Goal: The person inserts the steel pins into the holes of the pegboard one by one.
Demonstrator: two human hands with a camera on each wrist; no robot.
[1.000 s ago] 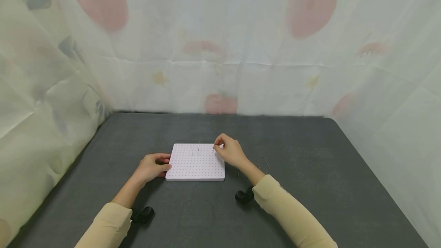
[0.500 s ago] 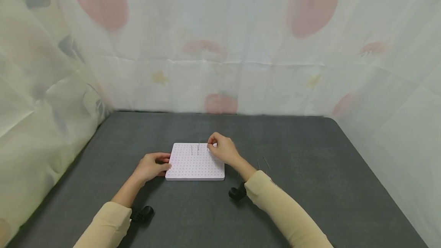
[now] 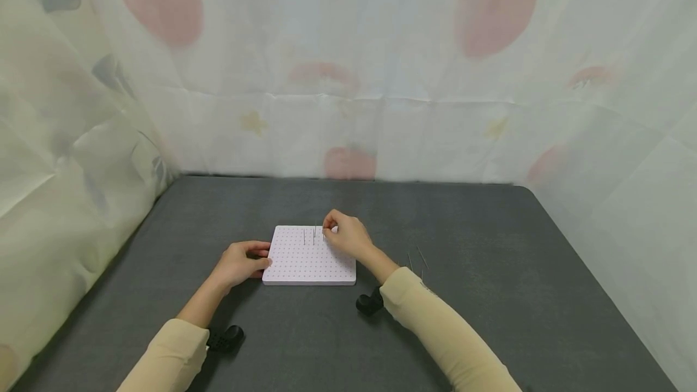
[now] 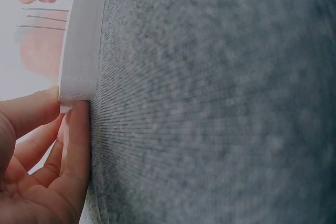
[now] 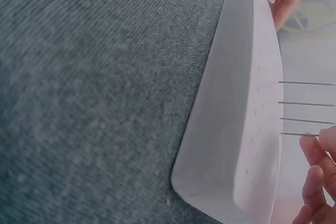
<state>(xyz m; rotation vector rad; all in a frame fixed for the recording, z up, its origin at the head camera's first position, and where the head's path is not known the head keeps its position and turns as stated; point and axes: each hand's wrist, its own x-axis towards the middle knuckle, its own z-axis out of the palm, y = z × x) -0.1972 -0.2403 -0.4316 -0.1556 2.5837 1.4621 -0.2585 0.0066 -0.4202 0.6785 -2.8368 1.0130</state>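
Observation:
A white pegboard [image 3: 307, 266] with a grid of small holes lies on the dark table. My left hand [image 3: 238, 262] holds its left edge, thumb on the top rim and fingers against the side. Near the far edge, three thin metal pins [image 5: 307, 104] stand upright in the board. Just right of them, my right hand [image 3: 348, 238] pinches another thin metal pin [image 5: 294, 134] between thumb and fingertips. In the right wrist view this pin points straight down, its lower end right at the board's surface.
Several loose pins [image 3: 422, 258] lie on the grey table [image 3: 479, 295] to the right of the board, partly behind the right forearm. Black wrist cameras [image 3: 227, 339] sit below both hands. A printed curtain [image 3: 414, 138] hangs behind and beside the table.
My right hand has moved left along the board's far part with its pin, close to the standing pins. My left hand stays at the board's left edge.

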